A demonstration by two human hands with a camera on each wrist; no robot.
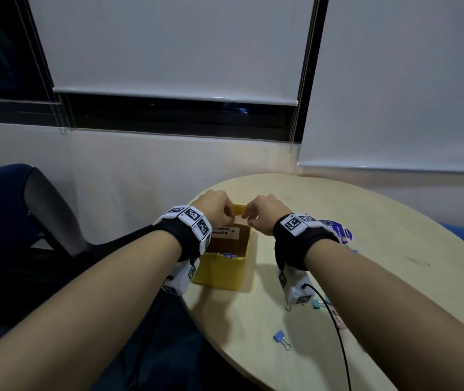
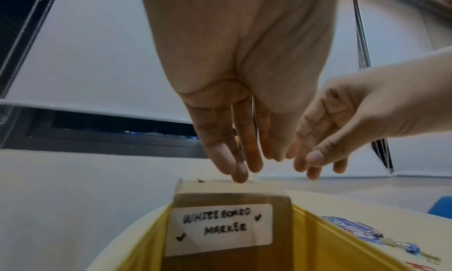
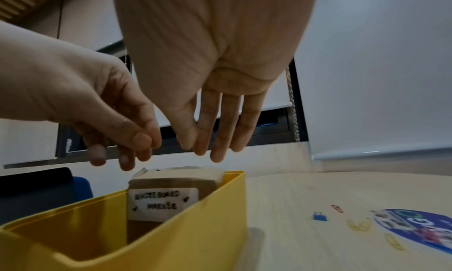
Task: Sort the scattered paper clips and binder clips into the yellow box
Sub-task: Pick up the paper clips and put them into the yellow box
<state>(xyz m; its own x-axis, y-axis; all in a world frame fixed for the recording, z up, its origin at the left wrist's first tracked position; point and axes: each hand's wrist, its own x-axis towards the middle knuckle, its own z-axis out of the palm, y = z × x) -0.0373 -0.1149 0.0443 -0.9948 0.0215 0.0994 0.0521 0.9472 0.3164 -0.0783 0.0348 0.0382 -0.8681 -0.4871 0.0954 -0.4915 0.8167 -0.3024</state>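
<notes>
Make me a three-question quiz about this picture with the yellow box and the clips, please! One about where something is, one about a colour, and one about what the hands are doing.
1. Where is the label reading WHITEBOARD MARKER?
A. inside the yellow box
B. on the window blind
C. under the table

2. What colour is the binder clip nearest the table's near edge?
A. red
B. blue
C. black

3. What are the two hands doing?
A. both pressed flat on the table
B. both above the far end of the box, holding nothing visible
C. both gripping the chair

Answers:
1 A: the label sits on a brown insert standing within the yellow box walls.
2 B: the head view shows it blue against the pale table.
3 B: the left hand and right hand hang fingers-down over the box; no clip shows in them.
</notes>
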